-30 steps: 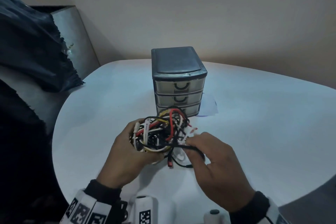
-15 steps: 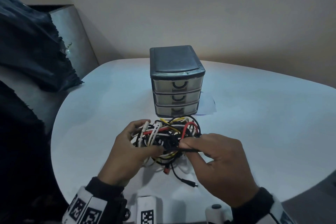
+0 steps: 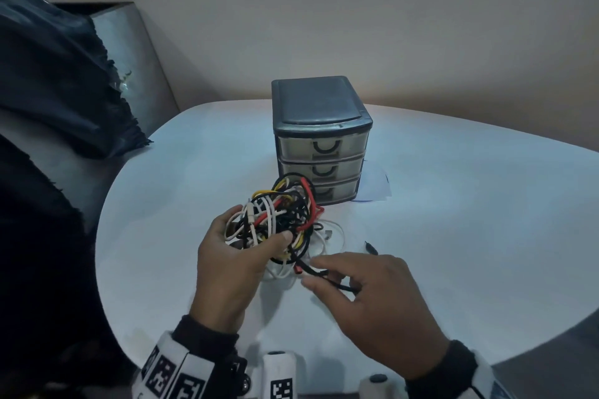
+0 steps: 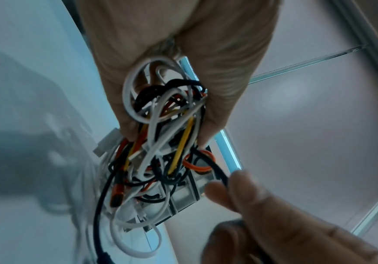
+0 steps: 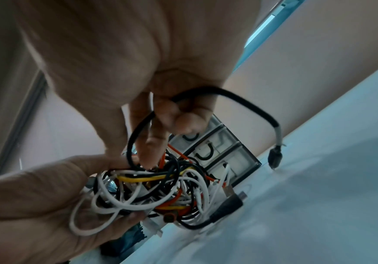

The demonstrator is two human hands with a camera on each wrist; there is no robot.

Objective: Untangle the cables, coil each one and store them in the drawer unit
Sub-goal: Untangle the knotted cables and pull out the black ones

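Untangling step. Left hand [image 3: 233,256] clenched round the cable bundle [image 3: 282,217], held above the desk [image 3: 453,236] in front of the drawer unit [image 3: 321,139]; drawers shut. Right hand [image 3: 372,298] fingers pinch a black cable [image 5: 240,96] leading out of the knot. Next: draw that strand free without tightening the loops. Since half a second ago, right hand has dropped lower, black plug end swung out right.

head looks down; both wrists close, sharing the cable tangle [image 3: 282,220].

tangled cables [image 3: 278,217] before shut drawer unit [image 3: 321,139]
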